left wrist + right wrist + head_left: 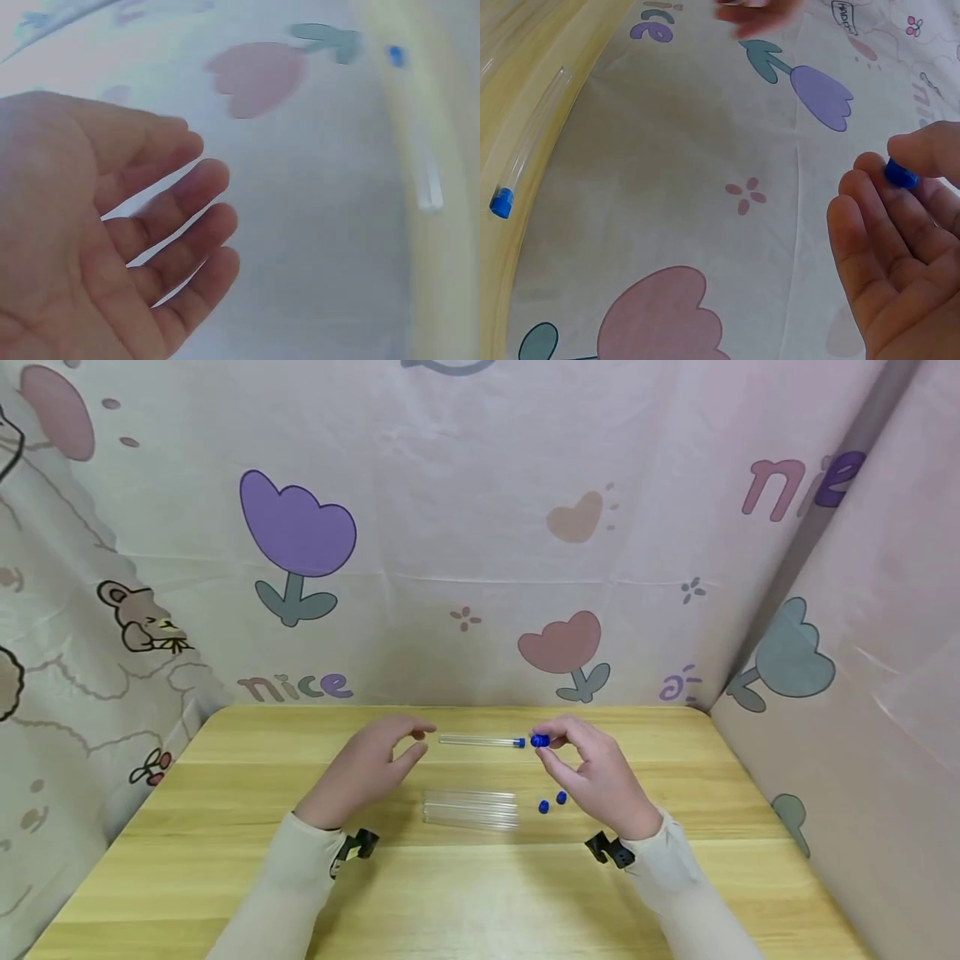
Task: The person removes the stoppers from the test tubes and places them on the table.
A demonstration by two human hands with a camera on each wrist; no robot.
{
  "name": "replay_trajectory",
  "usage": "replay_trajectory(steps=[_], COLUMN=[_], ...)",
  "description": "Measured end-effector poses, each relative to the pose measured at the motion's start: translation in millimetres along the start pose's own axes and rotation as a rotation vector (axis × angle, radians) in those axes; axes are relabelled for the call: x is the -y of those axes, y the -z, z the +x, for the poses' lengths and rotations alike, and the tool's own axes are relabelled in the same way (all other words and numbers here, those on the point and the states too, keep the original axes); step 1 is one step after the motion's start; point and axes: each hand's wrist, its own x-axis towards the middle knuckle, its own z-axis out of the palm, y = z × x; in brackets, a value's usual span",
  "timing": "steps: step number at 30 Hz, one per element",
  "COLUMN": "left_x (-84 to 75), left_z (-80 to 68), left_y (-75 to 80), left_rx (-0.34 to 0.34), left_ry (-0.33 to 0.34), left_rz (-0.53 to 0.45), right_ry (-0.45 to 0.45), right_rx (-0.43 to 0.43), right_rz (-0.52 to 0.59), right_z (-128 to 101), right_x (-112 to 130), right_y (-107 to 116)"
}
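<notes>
Between thumb and fingers, my right hand [588,764] pinches a small blue cap [901,174], held up over the table's far half. My left hand [367,764] is raised on the other side, its fingers loosely bent and nothing between them, as the left wrist view also shows. Between the hands, near the table's back edge, lies a clear test tube [480,741] with a blue cap [502,202] on its right end. Closer to me, several clear tubes [471,810] without caps lie side by side. Two loose blue caps [552,802] sit just right of them.
The light wooden table [450,893] ends at a printed fabric curtain [435,527] at the back, with more fabric [885,693] along the right side. A black wrist camera [611,850] is strapped to the right sleeve, another [356,848] to the left.
</notes>
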Motion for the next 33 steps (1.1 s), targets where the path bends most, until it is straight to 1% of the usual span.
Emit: replay_trajectory(steps=[2,5,10,16,20,28,31,33], left_x=[-4.7,-3.4,2.3,2.5,3.0,4.9,7.7,11.4], left_z=[-3.3,-5.3,-3.6,-5.0,-4.8,-5.9,-6.2,-5.6], left_y=[10.0,17.3,17.7,18.4,17.7,18.6,18.4,17.7], left_rx=[-0.032,-0.062,-0.095,-0.131,-0.119,-0.091,-0.069,-0.040], left_ry=[-0.012,-0.020,-0.026,-0.033,-0.030,-0.022,-0.003,0.015], left_rz=[0.015,0.066,0.134,0.147,0.142,0.135,0.150,0.188], right_ry=[-0.012,-0.022,-0.041,-0.044,-0.064,-0.110,-0.127,-0.153], right_rx=[0.005,0.011,0.027,0.053,0.083,0.125,0.150,0.166], right_rz=[0.014,0.027,0.046,0.055,0.065,0.135,0.097,0.031], right_z=[-0.5,-0.9,-2.1,-2.1,-0.5,1.2,-0.2,-0.8], right_x=[-0.4,-1.4,-3.8,-7.5,-8.7,-13.5,-22.4,-30.4], right_y=[-1.4,-3.4,-5.8,-7.2,-7.8,-13.9,-17.0,-17.5])
